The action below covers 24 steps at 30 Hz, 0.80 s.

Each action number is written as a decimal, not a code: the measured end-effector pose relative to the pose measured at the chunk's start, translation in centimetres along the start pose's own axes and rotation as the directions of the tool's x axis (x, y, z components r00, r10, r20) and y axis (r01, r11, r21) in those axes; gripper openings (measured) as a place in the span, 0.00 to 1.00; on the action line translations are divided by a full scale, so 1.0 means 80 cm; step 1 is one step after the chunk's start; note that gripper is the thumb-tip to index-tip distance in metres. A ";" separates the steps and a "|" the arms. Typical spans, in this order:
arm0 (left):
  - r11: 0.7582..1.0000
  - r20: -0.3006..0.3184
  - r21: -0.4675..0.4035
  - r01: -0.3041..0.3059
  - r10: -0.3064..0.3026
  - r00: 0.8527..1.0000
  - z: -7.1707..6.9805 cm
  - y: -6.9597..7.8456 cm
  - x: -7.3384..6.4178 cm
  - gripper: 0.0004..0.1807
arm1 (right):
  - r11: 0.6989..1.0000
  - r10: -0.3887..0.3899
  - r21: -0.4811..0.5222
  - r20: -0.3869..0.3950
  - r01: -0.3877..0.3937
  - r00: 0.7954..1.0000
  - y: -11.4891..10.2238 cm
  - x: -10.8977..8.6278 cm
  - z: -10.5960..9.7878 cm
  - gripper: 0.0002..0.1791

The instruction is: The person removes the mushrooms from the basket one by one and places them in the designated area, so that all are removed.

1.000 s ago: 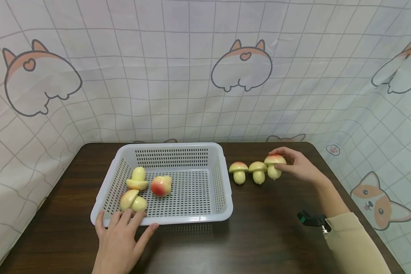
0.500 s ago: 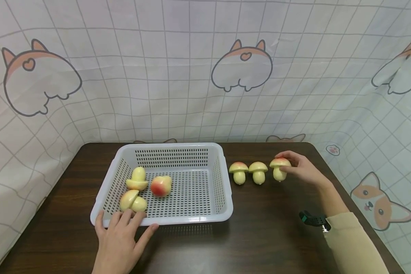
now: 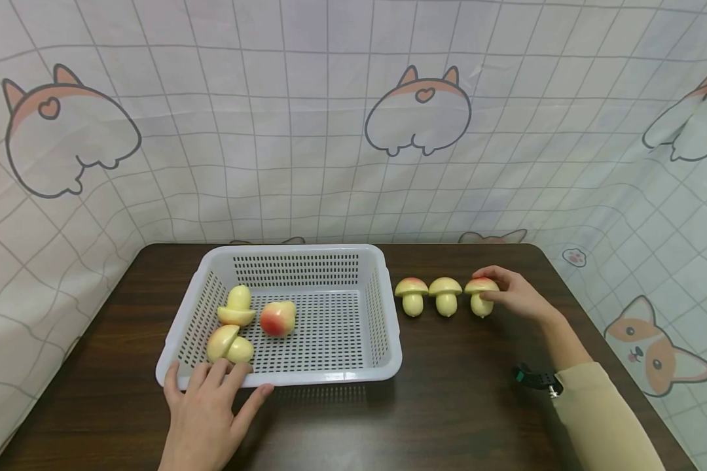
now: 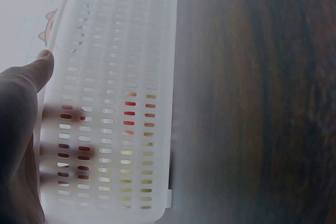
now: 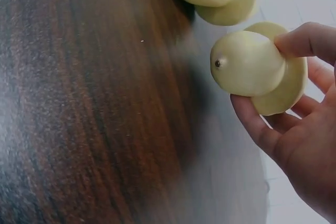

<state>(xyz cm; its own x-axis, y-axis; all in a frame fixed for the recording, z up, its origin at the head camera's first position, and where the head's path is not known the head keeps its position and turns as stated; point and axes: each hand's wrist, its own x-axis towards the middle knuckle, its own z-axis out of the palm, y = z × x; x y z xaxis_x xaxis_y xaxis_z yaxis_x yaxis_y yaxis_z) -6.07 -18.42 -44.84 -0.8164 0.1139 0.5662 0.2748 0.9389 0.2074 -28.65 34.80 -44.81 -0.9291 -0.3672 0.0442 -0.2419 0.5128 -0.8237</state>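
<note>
My right hand pinches a yellow toy mushroom with a red-tinged cap, at the right end of a row. The right wrist view shows thumb and fingers around this mushroom, its rounded stem end facing the camera. Left of it stand a plain yellow mushroom and another red-tipped one. My left hand grips the near rim of a white plastic basket, fingers over the edge. Through the basket's slotted wall, those fingers show as dark shapes in the left wrist view.
Inside the basket lie three more mushrooms: one stem-up, one on its side and a red-capped one. The dark wood table ends at a white gridded cloth with dog drawings.
The mushroom in my right hand has moved right, away from its neighbour, then slightly down to the table. My left hand stays on the basket rim.
</note>
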 end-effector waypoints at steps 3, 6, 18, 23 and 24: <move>1.000 0.003 0.002 0.002 -0.002 1.000 0.000 0.000 0.000 0.26 | 1.000 0.003 -0.021 0.003 -0.003 1.000 0.003 0.002 0.002 0.22; 1.000 0.005 0.005 0.003 -0.003 1.000 0.000 0.000 0.000 0.26 | 1.000 0.009 -0.025 0.010 -0.009 1.000 0.003 0.002 0.003 0.22; 1.000 0.022 0.009 0.016 -0.016 1.000 0.000 0.000 -0.001 0.25 | 0.999 0.022 -0.027 0.023 -0.021 1.000 0.005 0.003 0.006 0.25; 1.000 0.022 0.012 0.016 -0.016 1.000 0.000 0.000 -0.001 0.26 | 1.000 0.022 -0.012 0.013 -0.021 1.000 0.007 -0.001 0.005 0.28; 1.000 0.021 0.011 0.015 -0.015 1.000 0.000 0.000 -0.001 0.26 | 1.000 0.023 -0.006 0.011 -0.023 1.000 0.007 -0.002 0.005 0.29</move>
<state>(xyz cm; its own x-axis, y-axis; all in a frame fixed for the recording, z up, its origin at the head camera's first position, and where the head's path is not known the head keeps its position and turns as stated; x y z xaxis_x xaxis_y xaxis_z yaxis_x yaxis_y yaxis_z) -6.04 -18.43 -44.86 -0.8309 0.1063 0.5462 0.2568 0.9440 0.2070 -28.53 34.84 -45.50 -0.9313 -0.3638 0.0194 -0.2224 0.5255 -0.8212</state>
